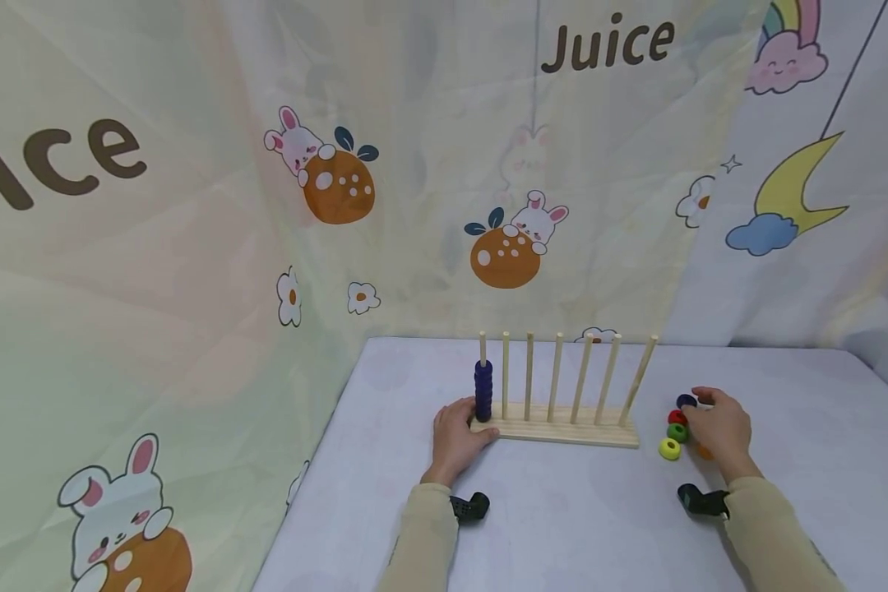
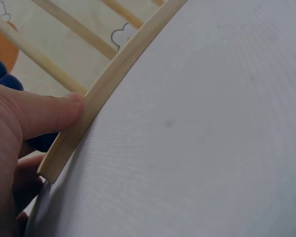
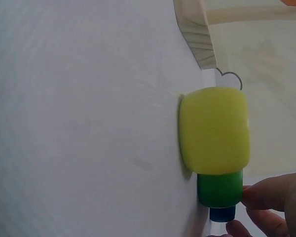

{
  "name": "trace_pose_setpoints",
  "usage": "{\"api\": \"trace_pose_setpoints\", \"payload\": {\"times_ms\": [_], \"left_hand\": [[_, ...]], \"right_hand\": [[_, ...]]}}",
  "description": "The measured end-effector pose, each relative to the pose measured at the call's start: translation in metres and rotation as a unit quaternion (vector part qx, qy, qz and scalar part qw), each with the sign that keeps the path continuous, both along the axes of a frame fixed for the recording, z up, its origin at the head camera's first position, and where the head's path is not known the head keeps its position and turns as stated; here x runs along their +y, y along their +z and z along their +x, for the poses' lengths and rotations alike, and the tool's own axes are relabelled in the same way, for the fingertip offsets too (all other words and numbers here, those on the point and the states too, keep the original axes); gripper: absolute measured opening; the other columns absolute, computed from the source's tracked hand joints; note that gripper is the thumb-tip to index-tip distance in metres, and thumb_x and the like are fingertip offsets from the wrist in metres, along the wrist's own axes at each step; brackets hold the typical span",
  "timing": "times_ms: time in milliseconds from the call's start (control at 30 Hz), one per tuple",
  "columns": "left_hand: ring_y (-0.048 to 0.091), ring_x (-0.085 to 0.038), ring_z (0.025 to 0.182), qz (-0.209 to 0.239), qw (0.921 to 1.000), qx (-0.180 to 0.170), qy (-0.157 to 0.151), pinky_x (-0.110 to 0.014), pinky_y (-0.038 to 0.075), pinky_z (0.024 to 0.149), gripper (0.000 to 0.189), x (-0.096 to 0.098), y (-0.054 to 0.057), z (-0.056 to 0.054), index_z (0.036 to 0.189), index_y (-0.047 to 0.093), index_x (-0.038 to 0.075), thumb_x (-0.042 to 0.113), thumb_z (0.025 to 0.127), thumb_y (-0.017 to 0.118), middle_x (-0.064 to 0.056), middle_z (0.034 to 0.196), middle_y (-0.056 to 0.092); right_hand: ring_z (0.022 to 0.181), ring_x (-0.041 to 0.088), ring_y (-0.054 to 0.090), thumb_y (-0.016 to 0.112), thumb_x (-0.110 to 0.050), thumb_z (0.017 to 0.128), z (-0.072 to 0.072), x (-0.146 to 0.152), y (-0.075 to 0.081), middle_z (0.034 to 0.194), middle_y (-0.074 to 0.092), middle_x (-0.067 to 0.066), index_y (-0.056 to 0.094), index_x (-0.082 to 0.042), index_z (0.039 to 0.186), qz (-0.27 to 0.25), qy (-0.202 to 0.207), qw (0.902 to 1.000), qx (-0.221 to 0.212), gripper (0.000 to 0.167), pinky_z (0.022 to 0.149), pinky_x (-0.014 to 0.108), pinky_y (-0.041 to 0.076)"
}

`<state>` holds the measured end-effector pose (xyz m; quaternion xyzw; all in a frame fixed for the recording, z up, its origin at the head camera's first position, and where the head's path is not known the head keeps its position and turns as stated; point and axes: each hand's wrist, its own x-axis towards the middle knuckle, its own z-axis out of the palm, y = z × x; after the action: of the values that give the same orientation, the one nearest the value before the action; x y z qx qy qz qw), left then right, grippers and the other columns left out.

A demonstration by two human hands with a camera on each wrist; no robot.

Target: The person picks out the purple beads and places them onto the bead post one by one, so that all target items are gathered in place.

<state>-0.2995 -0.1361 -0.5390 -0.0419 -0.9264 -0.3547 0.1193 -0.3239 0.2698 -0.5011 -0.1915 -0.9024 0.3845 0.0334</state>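
Note:
A wooden peg stand (image 1: 562, 432) has several upright pegs on a flat base. Dark blue beads (image 1: 483, 390) are stacked on its leftmost peg. My left hand (image 1: 457, 436) grips the base's left end, with the thumb (image 2: 54, 111) on top near the front edge and fingers behind the end. To the right of the stand, my right hand (image 1: 721, 427) has its thumb and fingertips at a dark blue bead (image 1: 686, 401); I cannot tell whether they pinch it. Nearer me lie a red bead (image 1: 677, 418), a green bead (image 3: 220, 188) and a yellow bead (image 3: 214, 131).
An orange bead (image 1: 705, 452) shows partly from under the right hand. All this is on a white-covered table (image 1: 562, 526), whose left edge slants past the left forearm. Behind it hangs a printed cloth (image 1: 422, 247). Black wrist devices (image 1: 472, 507) sit at both cuffs.

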Motion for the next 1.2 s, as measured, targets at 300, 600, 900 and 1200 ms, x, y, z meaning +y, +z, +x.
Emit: {"api": "trace_pose_setpoints", "payload": {"times_ms": [300, 600, 900, 1200], "left_hand": [[0.049, -0.024, 0.129, -0.001, 1.0000, -0.004, 0.005, -0.046, 0.021, 0.117, 0.060, 0.001, -0.001, -0.001, 0.130, 0.061, 0.008, 0.035, 0.079, 0.080, -0.006, 0.132, 0.062], [0.050, -0.024, 0.128, -0.003, 1.0000, 0.001, 0.003, -0.046, 0.023, 0.116, 0.060, 0.000, -0.002, -0.001, 0.129, 0.062, 0.009, 0.037, 0.079, 0.079, -0.006, 0.131, 0.062], [0.050, -0.025, 0.128, 0.000, 1.0000, 0.003, 0.000, -0.047, 0.023, 0.116, 0.062, 0.000, -0.001, 0.001, 0.130, 0.061, 0.008, 0.037, 0.079, 0.079, -0.007, 0.131, 0.062], [0.051, -0.025, 0.128, -0.001, 1.0000, 0.010, -0.002, -0.046, 0.024, 0.116, 0.061, 0.000, 0.000, 0.001, 0.129, 0.062, 0.007, 0.036, 0.079, 0.080, -0.007, 0.131, 0.062]], "right_hand": [[0.112, 0.049, 0.041, 0.052, -0.020, 0.096, -0.004, 0.001, 0.003, 0.134, 0.042, 0.036, 0.041, 0.010, 0.138, 0.018, 0.015, 0.9994, -0.024, 0.053, 0.088, 0.055, 0.049], [0.107, 0.048, 0.043, 0.057, -0.020, 0.095, -0.008, 0.004, 0.010, 0.131, 0.044, 0.038, 0.044, 0.012, 0.134, 0.035, 0.050, 0.9962, -0.063, 0.053, 0.085, 0.052, 0.051], [0.104, 0.047, 0.043, 0.059, -0.021, 0.093, -0.009, 0.002, 0.016, 0.130, 0.043, 0.039, 0.044, 0.012, 0.134, 0.022, 0.065, 0.9945, -0.079, 0.055, 0.081, 0.049, 0.052], [0.104, 0.047, 0.044, 0.059, -0.021, 0.094, -0.010, 0.002, 0.010, 0.128, 0.045, 0.037, 0.046, 0.012, 0.133, 0.033, 0.049, 0.9965, -0.059, 0.052, 0.080, 0.050, 0.051]]}}
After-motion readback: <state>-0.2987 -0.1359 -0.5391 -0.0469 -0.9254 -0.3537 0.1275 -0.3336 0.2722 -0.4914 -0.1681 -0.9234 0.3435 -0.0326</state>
